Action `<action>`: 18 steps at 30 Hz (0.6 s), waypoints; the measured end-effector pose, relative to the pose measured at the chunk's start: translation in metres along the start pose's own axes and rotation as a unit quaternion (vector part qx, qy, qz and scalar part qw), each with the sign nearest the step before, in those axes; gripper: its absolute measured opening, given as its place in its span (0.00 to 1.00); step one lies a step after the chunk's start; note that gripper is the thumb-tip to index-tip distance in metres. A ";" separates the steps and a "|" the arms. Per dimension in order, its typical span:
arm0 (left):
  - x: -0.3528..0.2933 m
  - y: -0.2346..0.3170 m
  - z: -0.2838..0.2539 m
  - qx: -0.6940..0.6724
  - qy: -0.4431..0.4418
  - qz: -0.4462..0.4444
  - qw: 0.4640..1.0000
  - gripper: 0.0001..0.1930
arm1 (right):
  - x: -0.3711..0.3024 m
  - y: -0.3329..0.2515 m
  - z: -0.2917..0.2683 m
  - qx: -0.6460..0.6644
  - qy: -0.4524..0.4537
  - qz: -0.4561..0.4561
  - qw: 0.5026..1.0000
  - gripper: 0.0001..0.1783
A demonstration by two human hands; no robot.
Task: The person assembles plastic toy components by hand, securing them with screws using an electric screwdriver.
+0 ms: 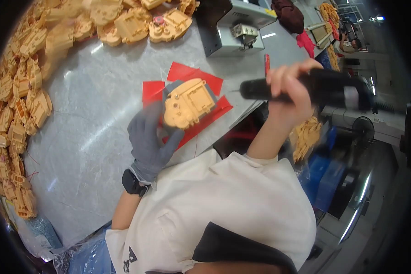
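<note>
A yellow-orange plastic housing point(190, 104) rests on a dark grey block point(172, 86) at the middle of the table, with its compartment side up. My left hand point(151, 137), in a grey glove, grips the housing's left and near edge, thumb by the near corner; the far fingers are blurred. To the right, my bare right hand point(291, 89) is wrapped around a black electric screwdriver point(331, 87). The tool lies sideways in the air, its thin bit pointing left toward the housing, apart from it. Motion smears the right hand and the tool.
Red sheets point(185, 72) lie around the block on the grey table point(96, 123). Piled yellow housings point(20, 114) curve along the left and far edges. A grey machine with a metal mechanism point(245, 34) stands at the back. Blue bins point(326, 178) sit at the right.
</note>
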State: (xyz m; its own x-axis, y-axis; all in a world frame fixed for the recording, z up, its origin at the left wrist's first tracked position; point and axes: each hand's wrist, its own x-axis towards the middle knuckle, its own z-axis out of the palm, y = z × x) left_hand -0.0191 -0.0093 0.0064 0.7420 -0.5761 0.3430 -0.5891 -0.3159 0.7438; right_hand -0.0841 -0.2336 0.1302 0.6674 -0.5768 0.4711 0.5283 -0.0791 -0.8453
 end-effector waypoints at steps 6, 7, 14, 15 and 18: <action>0.008 -0.004 -0.003 -0.043 -0.022 0.077 0.996 0.26 | -0.037 -0.003 0.033 0.009 -0.175 -0.067 0.982 0.29; 0.006 -0.005 -0.003 -0.043 -0.019 0.072 0.996 0.26 | -0.039 0.002 0.034 -0.044 -0.117 -0.083 0.989 0.29; 0.000 -0.006 -0.003 -0.048 -0.045 0.043 0.997 0.26 | -0.037 0.004 0.025 -0.031 -0.136 -0.039 0.989 0.26; -0.001 -0.007 -0.003 -0.052 -0.049 0.041 0.997 0.26 | -0.036 0.006 0.027 -0.032 -0.136 -0.036 0.990 0.26; 0.003 -0.002 -0.004 -0.057 -0.050 0.045 0.996 0.26 | -0.034 0.004 0.029 -0.006 -0.059 -0.026 0.998 0.23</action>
State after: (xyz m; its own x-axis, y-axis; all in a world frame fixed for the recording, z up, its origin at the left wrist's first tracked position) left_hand -0.0145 -0.0076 0.0086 0.6484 -0.6728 0.3561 -0.6076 -0.1756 0.7746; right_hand -0.0895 -0.1906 0.1179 0.6967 -0.4723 0.5400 0.5577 -0.1169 -0.8218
